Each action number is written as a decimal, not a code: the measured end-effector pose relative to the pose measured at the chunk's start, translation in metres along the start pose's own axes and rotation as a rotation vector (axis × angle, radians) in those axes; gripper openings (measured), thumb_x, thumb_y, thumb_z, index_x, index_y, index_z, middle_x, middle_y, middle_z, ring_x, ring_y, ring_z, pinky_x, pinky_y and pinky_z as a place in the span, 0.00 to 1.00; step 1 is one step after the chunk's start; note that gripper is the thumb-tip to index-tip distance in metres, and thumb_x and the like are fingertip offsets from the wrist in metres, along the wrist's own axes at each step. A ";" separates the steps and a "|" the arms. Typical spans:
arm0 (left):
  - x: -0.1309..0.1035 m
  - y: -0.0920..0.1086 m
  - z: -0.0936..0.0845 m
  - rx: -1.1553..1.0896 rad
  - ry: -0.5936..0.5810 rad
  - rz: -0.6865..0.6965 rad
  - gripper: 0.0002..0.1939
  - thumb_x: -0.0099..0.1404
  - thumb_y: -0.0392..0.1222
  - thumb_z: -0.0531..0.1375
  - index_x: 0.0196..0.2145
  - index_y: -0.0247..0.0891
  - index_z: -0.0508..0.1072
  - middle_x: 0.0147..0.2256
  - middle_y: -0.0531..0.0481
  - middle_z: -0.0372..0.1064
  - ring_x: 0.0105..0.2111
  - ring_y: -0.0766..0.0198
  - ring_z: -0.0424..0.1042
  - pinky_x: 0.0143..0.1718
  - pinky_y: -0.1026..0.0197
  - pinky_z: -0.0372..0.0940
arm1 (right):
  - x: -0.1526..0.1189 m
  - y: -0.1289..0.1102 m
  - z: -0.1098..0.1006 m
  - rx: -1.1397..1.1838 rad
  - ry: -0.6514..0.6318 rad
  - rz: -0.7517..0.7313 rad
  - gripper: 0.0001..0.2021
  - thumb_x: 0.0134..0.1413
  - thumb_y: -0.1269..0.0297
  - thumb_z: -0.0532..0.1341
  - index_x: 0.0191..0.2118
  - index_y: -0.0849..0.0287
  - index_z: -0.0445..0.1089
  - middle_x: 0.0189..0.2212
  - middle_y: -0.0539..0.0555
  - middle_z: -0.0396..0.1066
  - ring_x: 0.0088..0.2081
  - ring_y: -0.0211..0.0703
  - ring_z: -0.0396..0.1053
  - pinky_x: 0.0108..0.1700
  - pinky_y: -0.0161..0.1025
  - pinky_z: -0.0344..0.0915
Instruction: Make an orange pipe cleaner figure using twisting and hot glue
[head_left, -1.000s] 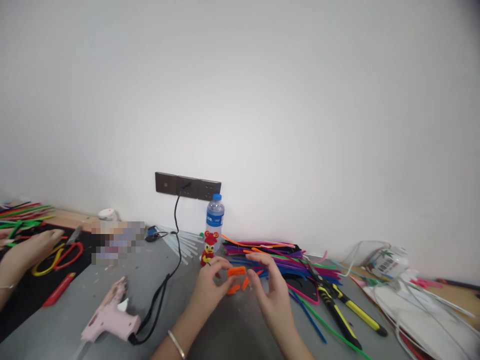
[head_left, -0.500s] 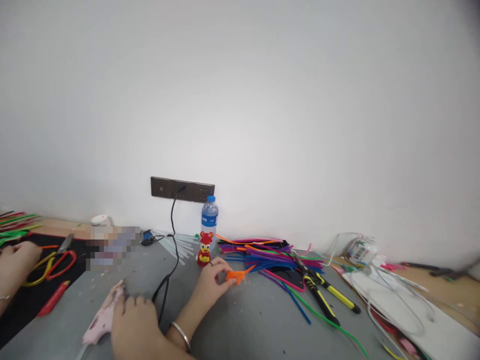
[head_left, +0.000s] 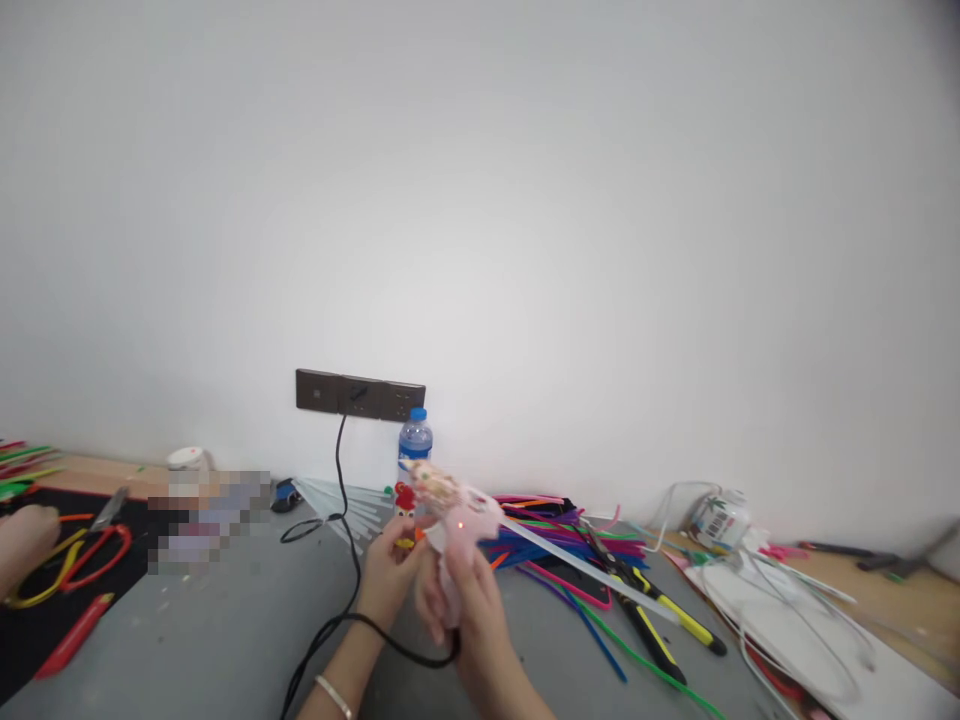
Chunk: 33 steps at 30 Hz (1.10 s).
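My right hand (head_left: 476, 605) is wrapped around the handle of a pink glue gun (head_left: 472, 520), raised above the table with its nozzle toward the upper left. A long clear glue stick (head_left: 585, 568) sticks out of its back, and its black cord (head_left: 375, 628) loops across my left wrist. My left hand (head_left: 386, 575), below a silver bracelet, is closed in a pinch on a small orange pipe cleaner piece (head_left: 425, 524), mostly hidden behind the gun. Just beyond my left fingers stands a red and yellow figurine (head_left: 405, 498), partly covered.
A water bottle (head_left: 415, 440) stands by the wall socket (head_left: 360, 394). Pipe cleaners (head_left: 540, 535) and yellow-black pliers (head_left: 645, 605) lie to the right. Another person's hand (head_left: 28, 545) is at far left near scissors (head_left: 94, 555) and a red cutter (head_left: 75, 635).
My right hand has lifted the glue gun from the table at left and brought it to my left hand. My left hand has drawn slightly left with the orange piece.
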<state>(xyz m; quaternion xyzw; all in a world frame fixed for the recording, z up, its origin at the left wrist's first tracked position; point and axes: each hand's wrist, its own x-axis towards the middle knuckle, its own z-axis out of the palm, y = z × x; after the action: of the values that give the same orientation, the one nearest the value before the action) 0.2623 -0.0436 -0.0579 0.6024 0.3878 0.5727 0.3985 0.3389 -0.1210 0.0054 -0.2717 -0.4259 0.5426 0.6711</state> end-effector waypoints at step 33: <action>0.001 0.020 -0.007 0.363 -0.034 0.280 0.06 0.59 0.40 0.61 0.29 0.38 0.78 0.23 0.52 0.66 0.24 0.64 0.67 0.26 0.65 0.62 | -0.023 -0.019 -0.093 -0.338 0.039 0.441 0.26 0.44 0.36 0.63 0.29 0.57 0.59 0.11 0.36 0.53 0.10 0.25 0.41 0.11 0.27 0.43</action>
<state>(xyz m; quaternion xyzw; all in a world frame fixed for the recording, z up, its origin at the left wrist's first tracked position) 0.2554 -0.0501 -0.0387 0.7219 0.3901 0.5329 0.2066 0.4280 -0.1391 -0.0305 -0.4764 -0.4276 0.5916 0.4900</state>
